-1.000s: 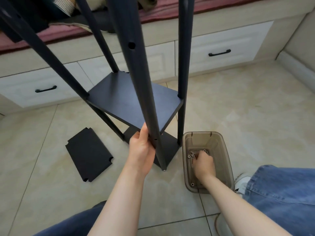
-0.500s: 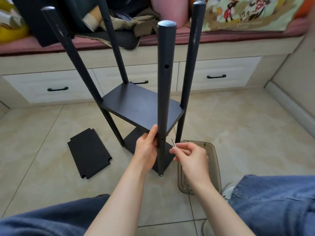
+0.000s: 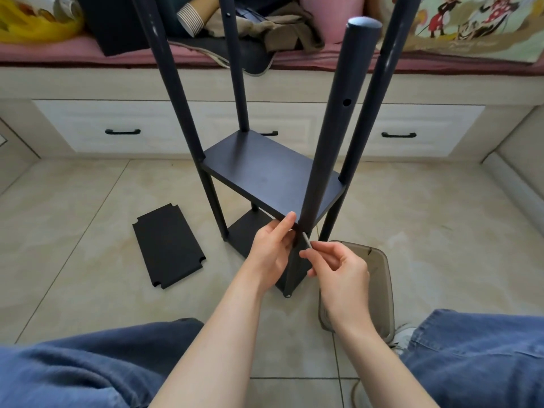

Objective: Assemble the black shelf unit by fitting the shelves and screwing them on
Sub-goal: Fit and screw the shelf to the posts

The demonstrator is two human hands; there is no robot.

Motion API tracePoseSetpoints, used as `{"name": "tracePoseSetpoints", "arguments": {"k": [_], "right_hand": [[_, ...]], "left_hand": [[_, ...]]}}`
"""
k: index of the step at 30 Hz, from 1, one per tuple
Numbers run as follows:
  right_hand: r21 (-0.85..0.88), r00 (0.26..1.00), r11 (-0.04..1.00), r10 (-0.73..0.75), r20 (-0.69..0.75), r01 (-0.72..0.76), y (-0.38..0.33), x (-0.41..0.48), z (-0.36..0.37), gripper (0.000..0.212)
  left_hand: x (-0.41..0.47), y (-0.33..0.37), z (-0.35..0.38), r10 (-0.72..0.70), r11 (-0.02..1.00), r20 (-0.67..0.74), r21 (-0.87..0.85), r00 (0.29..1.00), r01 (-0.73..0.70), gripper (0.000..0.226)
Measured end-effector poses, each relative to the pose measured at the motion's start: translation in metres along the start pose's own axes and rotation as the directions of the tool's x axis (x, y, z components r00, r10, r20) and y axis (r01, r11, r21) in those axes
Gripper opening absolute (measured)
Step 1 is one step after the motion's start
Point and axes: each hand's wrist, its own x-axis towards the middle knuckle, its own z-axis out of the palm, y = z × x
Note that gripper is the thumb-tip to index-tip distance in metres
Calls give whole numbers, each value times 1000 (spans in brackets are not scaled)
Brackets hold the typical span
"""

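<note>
Tiles carry the black shelf unit (image 3: 265, 169), upright before us. Our left hand (image 3: 272, 251) grips its near post (image 3: 332, 142) at the middle shelf's corner; our right hand (image 3: 338, 272) pinches a screw (image 3: 307, 240) at that post. A loose shelf (image 3: 167, 245) lies flat at left, a brown bin (image 3: 385, 278) near right.

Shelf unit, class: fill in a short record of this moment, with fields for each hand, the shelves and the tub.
left hand: grips near post
right hand: pinches screw beside that post
fitted shelves: upper shelf, lower shelf
loose shelf: flat on floor, left of unit
tub: on floor, partly hidden by right hand
</note>
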Motion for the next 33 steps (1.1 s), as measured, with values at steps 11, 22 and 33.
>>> {"name": "tracePoseSetpoints", "arguments": {"k": [11, 22, 33], "right_hand": [[35, 999, 999, -6, -51, 8, 6, 4, 1, 18], [159, 997, 987, 40, -70, -29, 7, 1, 11, 11], [185, 996, 982, 41, -85, -25, 3, 9, 18, 17]], "left_hand": [[1, 0, 2, 7, 999, 37, -45, 999, -5, 35], [1, -1, 3, -9, 1000, 10, -24, 1000, 9, 42], [1, -3, 3, -7, 1000, 16, 7, 1000, 7, 42]]}}
